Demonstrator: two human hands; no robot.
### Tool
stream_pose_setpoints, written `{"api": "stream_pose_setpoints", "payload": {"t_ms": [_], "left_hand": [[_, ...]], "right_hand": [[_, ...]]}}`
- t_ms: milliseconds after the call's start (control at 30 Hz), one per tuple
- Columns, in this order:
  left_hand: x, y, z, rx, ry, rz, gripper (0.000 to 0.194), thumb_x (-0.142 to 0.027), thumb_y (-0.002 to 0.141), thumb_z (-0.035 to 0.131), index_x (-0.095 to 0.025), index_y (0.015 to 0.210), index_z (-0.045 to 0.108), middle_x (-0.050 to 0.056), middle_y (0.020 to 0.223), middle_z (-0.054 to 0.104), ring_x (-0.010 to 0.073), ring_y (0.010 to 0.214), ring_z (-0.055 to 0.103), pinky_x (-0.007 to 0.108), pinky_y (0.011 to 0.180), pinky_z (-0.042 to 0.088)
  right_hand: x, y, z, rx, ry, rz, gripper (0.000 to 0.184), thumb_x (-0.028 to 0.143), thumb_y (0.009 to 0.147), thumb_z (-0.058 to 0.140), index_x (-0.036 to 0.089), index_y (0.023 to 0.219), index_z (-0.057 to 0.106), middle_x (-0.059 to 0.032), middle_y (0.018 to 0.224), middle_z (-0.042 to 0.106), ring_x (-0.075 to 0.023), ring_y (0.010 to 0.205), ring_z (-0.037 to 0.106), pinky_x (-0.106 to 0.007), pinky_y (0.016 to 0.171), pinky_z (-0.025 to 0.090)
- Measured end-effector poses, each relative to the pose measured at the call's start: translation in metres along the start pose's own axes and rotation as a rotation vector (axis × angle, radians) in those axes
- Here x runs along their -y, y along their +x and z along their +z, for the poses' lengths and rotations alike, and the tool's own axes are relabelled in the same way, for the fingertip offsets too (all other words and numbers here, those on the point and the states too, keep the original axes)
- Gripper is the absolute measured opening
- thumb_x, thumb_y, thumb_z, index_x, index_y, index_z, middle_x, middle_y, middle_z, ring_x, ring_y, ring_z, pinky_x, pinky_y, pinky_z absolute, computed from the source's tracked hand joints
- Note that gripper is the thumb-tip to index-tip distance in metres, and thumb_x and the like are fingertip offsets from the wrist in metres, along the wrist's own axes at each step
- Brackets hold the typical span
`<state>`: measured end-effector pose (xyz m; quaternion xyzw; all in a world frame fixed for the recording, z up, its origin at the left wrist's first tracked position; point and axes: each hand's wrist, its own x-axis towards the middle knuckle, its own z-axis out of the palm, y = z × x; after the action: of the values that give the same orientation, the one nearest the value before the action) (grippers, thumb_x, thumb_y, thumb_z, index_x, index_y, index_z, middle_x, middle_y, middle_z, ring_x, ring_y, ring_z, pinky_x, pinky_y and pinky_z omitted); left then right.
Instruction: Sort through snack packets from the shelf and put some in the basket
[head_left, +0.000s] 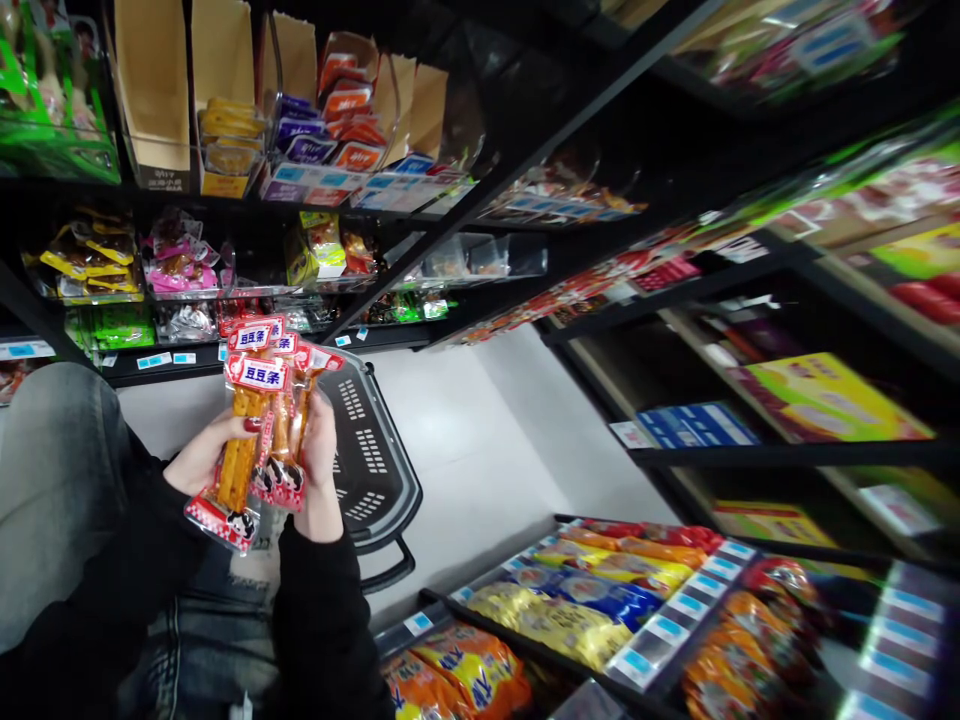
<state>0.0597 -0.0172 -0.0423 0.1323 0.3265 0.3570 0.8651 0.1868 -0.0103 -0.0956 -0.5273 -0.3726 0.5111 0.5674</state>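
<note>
My left hand (pixel 201 452) is closed on a bundle of snack packets (pixel 244 430), its thumb with a dark red nail lying across the front one. My right hand (pixel 321 455) grips the same bundle from the other side. The packets are clear, with brown strips inside and red-and-white printed ends; several overlap, so the rear ones are partly hidden. Beneath and beyond my hands stands a dark grey shopping basket (pixel 390 440) with slotted holes and a handle, partly covered by my right hand and the packets.
Ahead is a black shelf (pixel 225 195) with cardboard boxes and bins of small packets. More shelving (pixel 750 455) runs along the right, holding yellow and blue boxes. A low rack of bagged snacks (pixel 570 590) is at the lower right. My bent knee (pixel 60 480) is at the left.
</note>
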Motion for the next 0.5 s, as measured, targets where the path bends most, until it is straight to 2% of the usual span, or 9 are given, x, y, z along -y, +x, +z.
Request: {"api": "stream_pose_setpoints", "payload": {"t_ms": [100, 167, 233, 300, 367, 400, 433, 500], "left_hand": [[-0.001, -0.001, -0.003, 0.025, 0.013, -0.009, 0.053, -0.017, 0.056, 0.065, -0.013, 0.108, 0.060, 0.009, 0.090, 0.074, 0.0277, 0.077, 0.070, 0.031, 0.055, 0.056], [-0.001, -0.002, -0.003, 0.052, 0.015, 0.003, 0.054, -0.015, 0.056, 0.065, -0.014, 0.109, 0.059, 0.007, 0.088, 0.074, 0.0251, 0.073, 0.070, 0.028, 0.053, 0.054], [0.000, -0.002, -0.003, 0.076, 0.004, 0.018, 0.054, -0.014, 0.056, 0.065, -0.014, 0.109, 0.059, 0.006, 0.086, 0.074, 0.0231, 0.069, 0.069, 0.027, 0.052, 0.054], [0.000, -0.002, -0.001, 0.079, 0.002, 0.025, 0.050, -0.015, 0.057, 0.065, -0.013, 0.107, 0.060, 0.006, 0.086, 0.074, 0.0222, 0.067, 0.069, 0.027, 0.052, 0.053], [0.001, -0.001, 0.000, 0.053, 0.016, 0.050, 0.045, -0.016, 0.059, 0.066, -0.013, 0.103, 0.062, 0.006, 0.087, 0.074, 0.0216, 0.069, 0.069, 0.027, 0.054, 0.053], [0.002, 0.000, 0.000, 0.031, 0.029, 0.079, 0.042, -0.016, 0.060, 0.067, -0.013, 0.101, 0.062, 0.005, 0.087, 0.073, 0.0207, 0.071, 0.068, 0.026, 0.057, 0.053], [0.002, 0.001, 0.000, 0.005, 0.039, 0.116, 0.039, -0.016, 0.061, 0.068, -0.014, 0.099, 0.063, 0.004, 0.087, 0.073, 0.0194, 0.072, 0.068, 0.025, 0.059, 0.053], [0.004, 0.004, -0.002, -0.048, 0.036, 0.183, 0.035, -0.017, 0.061, 0.072, -0.015, 0.095, 0.065, 0.002, 0.082, 0.073, 0.0167, 0.071, 0.067, 0.022, 0.062, 0.053]], "right_hand": [[0.008, 0.001, -0.005, -0.126, -0.133, -0.043, 0.029, 0.048, 0.082, 0.045, 0.028, 0.098, 0.058, -0.0017, 0.104, 0.058, -0.0224, 0.104, 0.048, -0.041, 0.096, 0.036], [0.016, 0.001, -0.009, -0.127, -0.277, -0.113, 0.022, 0.040, 0.081, 0.047, 0.026, 0.093, 0.060, -0.0020, 0.105, 0.056, -0.0207, 0.104, 0.046, -0.039, 0.099, 0.032], [0.026, -0.001, -0.011, -0.120, -0.365, -0.176, 0.019, 0.034, 0.081, 0.047, 0.022, 0.086, 0.060, -0.0032, 0.098, 0.056, -0.0193, 0.096, 0.049, -0.037, 0.091, 0.037], [0.037, -0.007, -0.010, -0.227, -0.354, -0.246, 0.013, 0.031, 0.080, 0.050, 0.020, 0.082, 0.057, -0.0020, 0.086, 0.054, -0.0166, 0.081, 0.051, -0.032, 0.076, 0.041], [0.048, -0.015, -0.007, -0.319, -0.349, -0.327, 0.009, 0.029, 0.079, 0.053, 0.020, 0.079, 0.054, 0.0016, 0.073, 0.051, -0.0135, 0.067, 0.047, -0.028, 0.064, 0.039], [0.054, -0.020, -0.005, -0.287, -0.373, -0.361, 0.009, 0.029, 0.079, 0.054, 0.020, 0.076, 0.054, 0.0029, 0.069, 0.049, -0.0126, 0.063, 0.045, -0.027, 0.061, 0.038], [0.060, -0.024, -0.003, -0.202, -0.414, -0.376, 0.010, 0.029, 0.079, 0.056, 0.020, 0.075, 0.054, 0.0036, 0.066, 0.048, -0.0120, 0.061, 0.044, -0.026, 0.059, 0.037], [0.069, -0.032, 0.002, 0.026, -0.535, -0.344, 0.011, 0.029, 0.076, 0.062, 0.020, 0.078, 0.055, 0.0034, 0.067, 0.051, -0.0121, 0.061, 0.046, -0.026, 0.059, 0.038]]}}
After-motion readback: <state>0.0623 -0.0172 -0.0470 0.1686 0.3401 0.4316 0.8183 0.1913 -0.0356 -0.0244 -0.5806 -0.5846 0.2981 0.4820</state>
